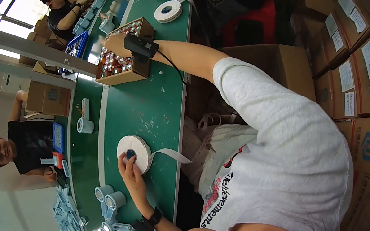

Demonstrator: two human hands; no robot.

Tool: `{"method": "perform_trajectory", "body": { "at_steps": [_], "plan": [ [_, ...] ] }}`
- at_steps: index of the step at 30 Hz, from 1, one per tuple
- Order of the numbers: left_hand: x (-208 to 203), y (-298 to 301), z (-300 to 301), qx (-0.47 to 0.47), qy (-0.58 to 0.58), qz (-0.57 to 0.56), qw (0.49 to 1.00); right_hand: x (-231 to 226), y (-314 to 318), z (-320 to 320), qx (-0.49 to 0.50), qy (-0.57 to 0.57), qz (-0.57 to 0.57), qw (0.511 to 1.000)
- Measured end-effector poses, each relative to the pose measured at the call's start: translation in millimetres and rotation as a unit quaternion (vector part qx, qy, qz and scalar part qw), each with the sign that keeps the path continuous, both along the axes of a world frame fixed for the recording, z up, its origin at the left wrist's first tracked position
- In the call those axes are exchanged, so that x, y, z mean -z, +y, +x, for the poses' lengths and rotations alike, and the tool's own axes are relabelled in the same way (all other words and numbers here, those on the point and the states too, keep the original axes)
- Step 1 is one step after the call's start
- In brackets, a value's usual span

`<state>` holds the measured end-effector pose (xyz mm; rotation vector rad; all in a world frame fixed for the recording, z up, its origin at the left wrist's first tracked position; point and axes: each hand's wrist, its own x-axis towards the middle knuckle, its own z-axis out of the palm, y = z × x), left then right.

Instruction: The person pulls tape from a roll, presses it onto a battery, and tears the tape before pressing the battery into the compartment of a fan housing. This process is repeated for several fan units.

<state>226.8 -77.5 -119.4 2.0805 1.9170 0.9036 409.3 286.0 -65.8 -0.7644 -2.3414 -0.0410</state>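
My left hand [132, 174] is at the lower middle, its fingers curled onto the hub of a roll of white strip [141, 149] lying on the green table. A loose tail of the strip runs off over the table edge. My right arm stretches to the upper left, a black device on its wrist. My right hand [118, 44] is over an open cardboard box [126, 77] packed with small round red, white and silver parts [118, 63]. Its fingertips are hidden among those parts, so I cannot see what they hold.
A second white roll [168, 11] lies beyond the box. Light-blue plastic housings [116, 199] stand near my left forearm, with more heaped at the lower left. A post [37, 49] crosses the bench. Co-workers sit opposite and farther up. Cartons [368, 71] are stacked at right.
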Motion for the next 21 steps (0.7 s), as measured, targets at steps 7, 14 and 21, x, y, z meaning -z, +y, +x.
{"method": "perform_trajectory", "body": {
  "at_steps": [7,14,21],
  "plan": [
    [-3.1,-2.5,-0.3,0.0,0.014,0.002,1.0,-0.9,14.7,-23.4,0.044,-0.026,0.007,0.999],
    [-1.7,2.2,1.2,0.003,0.019,-0.001,1.0,2.9,13.9,-6.4,0.073,-0.046,0.0,0.996],
    [-2.7,-2.9,-4.4,-0.006,0.012,-0.014,1.0,-10.9,11.0,-19.1,0.082,-0.09,-0.016,0.992]
  ]
}}
